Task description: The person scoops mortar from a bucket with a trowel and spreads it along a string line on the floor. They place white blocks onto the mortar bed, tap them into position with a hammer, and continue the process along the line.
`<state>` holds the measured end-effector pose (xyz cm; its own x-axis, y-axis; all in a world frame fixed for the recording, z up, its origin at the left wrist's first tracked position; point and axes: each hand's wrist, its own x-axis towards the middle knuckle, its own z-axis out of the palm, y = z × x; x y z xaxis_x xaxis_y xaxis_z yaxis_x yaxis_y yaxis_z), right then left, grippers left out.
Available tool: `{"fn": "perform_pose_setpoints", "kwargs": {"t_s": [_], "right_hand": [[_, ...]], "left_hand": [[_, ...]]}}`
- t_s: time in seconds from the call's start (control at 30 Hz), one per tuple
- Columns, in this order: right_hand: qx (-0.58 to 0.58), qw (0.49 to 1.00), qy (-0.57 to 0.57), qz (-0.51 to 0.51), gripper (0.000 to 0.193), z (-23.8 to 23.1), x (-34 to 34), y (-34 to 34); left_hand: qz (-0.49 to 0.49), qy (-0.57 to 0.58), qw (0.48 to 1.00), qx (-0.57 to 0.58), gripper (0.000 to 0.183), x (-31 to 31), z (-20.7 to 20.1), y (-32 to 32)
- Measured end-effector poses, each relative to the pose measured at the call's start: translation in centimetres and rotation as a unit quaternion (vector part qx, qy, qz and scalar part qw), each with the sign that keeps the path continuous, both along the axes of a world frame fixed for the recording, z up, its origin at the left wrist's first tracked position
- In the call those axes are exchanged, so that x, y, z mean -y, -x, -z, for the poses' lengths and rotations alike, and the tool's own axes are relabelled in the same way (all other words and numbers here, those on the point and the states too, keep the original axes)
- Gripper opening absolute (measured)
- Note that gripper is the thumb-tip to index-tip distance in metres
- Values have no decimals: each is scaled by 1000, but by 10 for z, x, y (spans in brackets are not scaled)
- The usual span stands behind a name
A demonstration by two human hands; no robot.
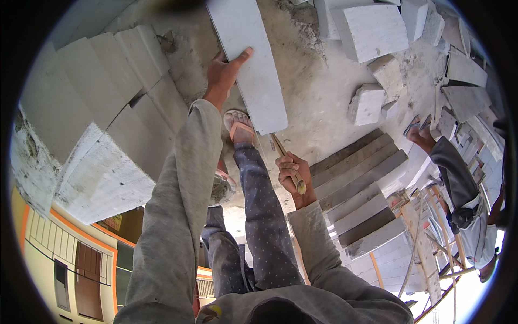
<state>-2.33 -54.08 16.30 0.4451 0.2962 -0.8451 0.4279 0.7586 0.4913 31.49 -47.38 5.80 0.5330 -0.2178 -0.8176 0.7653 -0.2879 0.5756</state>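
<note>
One long pale-grey block [251, 59], flat, smooth-faced, left hand [224, 75] gripping edge.

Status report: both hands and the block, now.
Left hand grips long grey block edge. Right hand shut on wooden tool handle. Sandalled foot at block's near end.

Left hand [224, 73] on left edge of long block [251, 59]. Sandalled foot [239, 127] just below it. Right hand [293, 171] lower right, gripping tool handle [288, 164]. Wall blocks [102, 108] left of left hand. Loose blocks [372, 65] and second person [458, 189] right of right hand.
</note>
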Motion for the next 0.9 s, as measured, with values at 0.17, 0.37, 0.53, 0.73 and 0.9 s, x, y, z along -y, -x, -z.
{"fn": "perform_pose_setpoints", "kwargs": {"t_s": [0.17, 0.37, 0.53, 0.73, 0.9], "right_hand": [[-155, 988, -27, -1, 27, 18, 5, -3], [-10, 1000, -15, -16, 29, 18, 5, -10], [-60, 998, -10, -18, 29, 18, 2, -5], [-49, 965, 31, -256, 33, -4, 20, -23], [-189, 580, 451, -652, 17, -75, 15, -45]], "left_hand": [[16, -67, 997, 24, 61, 4, -1, -1], [-9, -12, 999, -49, 62, 3, -10, -3], [-7, -23, 1000, 1, 62, 4, -10, -3], [-1, -16, 999, 28, 64, 4, 0, 1], [45, -81, 994, 61, 72, 8, -5, -17]]}}
